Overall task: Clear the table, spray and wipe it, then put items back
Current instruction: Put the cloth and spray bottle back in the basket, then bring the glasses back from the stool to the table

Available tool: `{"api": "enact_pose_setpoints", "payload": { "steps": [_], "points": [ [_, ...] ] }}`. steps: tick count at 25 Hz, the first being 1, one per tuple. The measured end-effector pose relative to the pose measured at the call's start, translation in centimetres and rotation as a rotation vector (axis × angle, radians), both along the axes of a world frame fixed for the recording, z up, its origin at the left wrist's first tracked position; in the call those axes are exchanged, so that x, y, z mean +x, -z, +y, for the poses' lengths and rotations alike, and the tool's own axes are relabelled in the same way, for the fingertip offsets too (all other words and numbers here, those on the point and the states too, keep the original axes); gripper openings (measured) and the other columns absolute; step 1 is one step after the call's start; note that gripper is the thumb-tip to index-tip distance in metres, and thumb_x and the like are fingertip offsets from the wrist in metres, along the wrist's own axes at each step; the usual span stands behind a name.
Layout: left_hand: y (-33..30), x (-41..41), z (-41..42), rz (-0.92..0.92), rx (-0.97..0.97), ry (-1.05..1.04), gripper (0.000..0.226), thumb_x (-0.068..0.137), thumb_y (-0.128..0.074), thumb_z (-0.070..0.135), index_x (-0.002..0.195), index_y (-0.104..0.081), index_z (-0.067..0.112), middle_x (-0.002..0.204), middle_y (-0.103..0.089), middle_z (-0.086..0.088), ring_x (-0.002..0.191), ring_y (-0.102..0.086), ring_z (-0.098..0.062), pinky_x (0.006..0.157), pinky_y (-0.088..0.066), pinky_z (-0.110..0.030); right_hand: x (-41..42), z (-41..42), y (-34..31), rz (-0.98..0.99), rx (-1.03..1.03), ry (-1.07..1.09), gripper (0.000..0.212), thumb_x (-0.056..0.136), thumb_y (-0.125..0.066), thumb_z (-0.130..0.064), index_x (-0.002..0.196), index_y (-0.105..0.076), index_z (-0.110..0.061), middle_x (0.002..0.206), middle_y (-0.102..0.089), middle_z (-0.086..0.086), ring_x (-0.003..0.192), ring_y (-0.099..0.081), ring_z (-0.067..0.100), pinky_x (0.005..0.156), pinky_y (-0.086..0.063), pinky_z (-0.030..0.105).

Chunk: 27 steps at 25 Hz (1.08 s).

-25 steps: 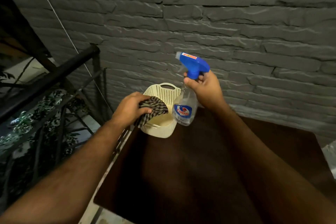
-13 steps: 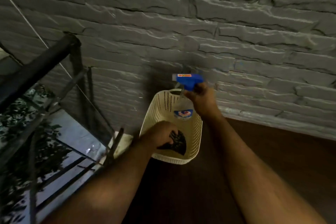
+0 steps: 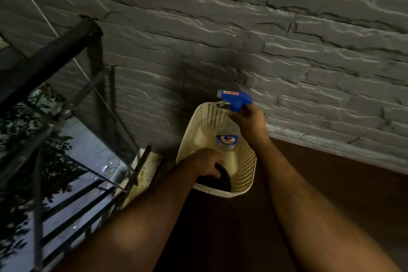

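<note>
A cream perforated basket (image 3: pixel 248 161) stands at the far left corner of the dark brown table (image 3: pixel 331 183), against the wall. My right hand (image 3: pixel 249 120) grips the neck of a clear spray bottle (image 3: pixel 227 137) with a blue trigger head, its body down inside the basket. My left hand (image 3: pixel 206 161) reaches into the basket's near side and holds a dark checked cloth (image 3: pixel 217 180) against the bottom.
A grey stone wall (image 3: pixel 242 40) runs along the back of the table. A black metal railing (image 3: pixel 55 55) stands to the left, with plants and a lower floor beyond it.
Both hands came down from above the basket into it. The cloth and the bottle now sit lower inside the basket, and my view has moved closer.
</note>
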State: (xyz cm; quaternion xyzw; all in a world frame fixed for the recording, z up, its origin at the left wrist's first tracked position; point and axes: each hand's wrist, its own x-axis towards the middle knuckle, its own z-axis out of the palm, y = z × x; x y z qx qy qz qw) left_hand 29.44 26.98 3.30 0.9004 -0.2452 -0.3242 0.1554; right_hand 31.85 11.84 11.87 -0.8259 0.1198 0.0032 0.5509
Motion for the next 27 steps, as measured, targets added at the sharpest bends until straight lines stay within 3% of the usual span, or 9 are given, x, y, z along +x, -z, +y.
{"api": "enact_pose_setpoints", "payload": {
  "steps": [2,4,5,8,12,16,22,25,27],
  "points": [
    [-2.0,-1.0,0.2,-0.065,-0.065,-0.091,0.047,0.076,-0.069,0.043,0.118,-0.063,0.022,0.120,-0.065,0.003,0.112,-0.058,-0.017,0.099,-0.045,-0.038,-1.8,-0.2,-0.1,-0.044,-0.018,0.005,0.045,0.084,-0.069,-0.016,0.126,-0.055,-0.019,0.125,-0.061,-0.008,0.111,-0.058,0.004,0.092,-0.053,0.032],
    [-4.3,-3.0,0.4,-0.142,-0.107,-0.191,0.041,0.079,-0.066,0.043,0.111,-0.066,0.018,0.113,-0.068,0.000,0.107,-0.061,-0.020,0.094,-0.047,-0.035,-4.8,-0.4,-0.9,-0.114,-0.043,0.064,0.050,0.084,-0.070,-0.015,0.131,-0.052,-0.020,0.122,-0.057,-0.013,0.103,-0.053,-0.005,0.078,-0.053,0.016],
    [-5.5,-4.3,0.5,-0.196,-0.128,-0.227,0.035,0.083,-0.066,0.037,0.110,-0.067,0.015,0.112,-0.068,-0.002,0.107,-0.061,-0.021,0.092,-0.046,-0.032,-6.6,-0.5,-1.3,-0.152,-0.064,0.123,0.046,0.085,-0.069,-0.016,0.129,-0.054,-0.020,0.119,-0.059,-0.012,0.099,-0.054,-0.005,0.077,-0.053,0.015],
    [-9.0,-10.0,1.1,-0.341,-0.193,-0.355,0.032,0.087,-0.066,0.031,0.115,-0.068,0.015,0.118,-0.066,-0.003,0.111,-0.058,-0.020,0.095,-0.043,-0.030,-13.1,-1.3,-2.2,-0.199,-0.135,0.187,0.038,0.086,-0.067,-0.024,0.122,-0.061,-0.016,0.115,-0.067,0.002,0.095,-0.059,0.006,0.083,-0.053,0.029],
    [-10.6,-20.3,3.0,-0.485,-0.182,-0.555,0.031,0.087,-0.065,0.039,0.114,-0.068,0.025,0.119,-0.065,0.002,0.112,-0.058,-0.017,0.097,-0.044,-0.031,-21.4,-1.4,-3.1,-0.163,-0.181,-0.060,0.033,0.082,-0.071,-0.020,0.114,-0.066,-0.016,0.110,-0.067,0.001,0.097,-0.061,0.011,0.087,-0.053,0.033],
    [-10.3,-32.8,5.4,-0.495,-0.158,-0.767,0.034,0.090,-0.064,0.037,0.120,-0.066,0.021,0.125,-0.063,0.000,0.118,-0.055,-0.017,0.101,-0.039,-0.030,-28.6,1.4,-3.2,-0.193,-0.213,-0.343,0.025,0.080,-0.072,-0.020,0.104,-0.068,-0.015,0.100,-0.067,-0.004,0.091,-0.061,0.008,0.087,-0.053,0.032],
    [-5.6,-55.3,11.9,-0.382,-0.081,-1.188,0.038,0.087,-0.066,0.038,0.120,-0.066,0.018,0.124,-0.064,-0.004,0.118,-0.056,-0.022,0.100,-0.042,-0.030,-41.3,11.0,0.4,-0.117,-0.209,-0.764,0.019,0.077,-0.075,-0.019,0.095,-0.070,-0.015,0.095,-0.071,0.006,0.086,-0.067,0.018,0.080,-0.048,0.028],
    [-3.8,-66.5,14.3,-0.300,-0.017,-1.435,0.047,0.087,-0.066,0.038,0.129,-0.058,0.019,0.130,-0.060,-0.007,0.122,-0.053,-0.024,0.101,-0.040,-0.030,-48.9,15.5,3.2,-0.069,-0.220,-0.986,0.019,0.076,-0.074,-0.015,0.095,-0.070,-0.014,0.093,-0.071,0.008,0.086,-0.067,0.022,0.078,-0.046,0.025],
    [-3.3,-72.9,15.7,-0.274,0.015,-1.612,0.058,0.086,-0.067,0.039,0.137,-0.050,0.018,0.136,-0.055,-0.008,0.126,-0.050,-0.024,0.104,-0.039,-0.032,-53.8,18.7,5.0,-0.103,-0.258,-1.119,0.022,0.074,-0.076,-0.017,0.095,-0.069,-0.015,0.094,-0.070,0.009,0.087,-0.066,0.025,0.082,-0.050,0.031]
  ]
}}
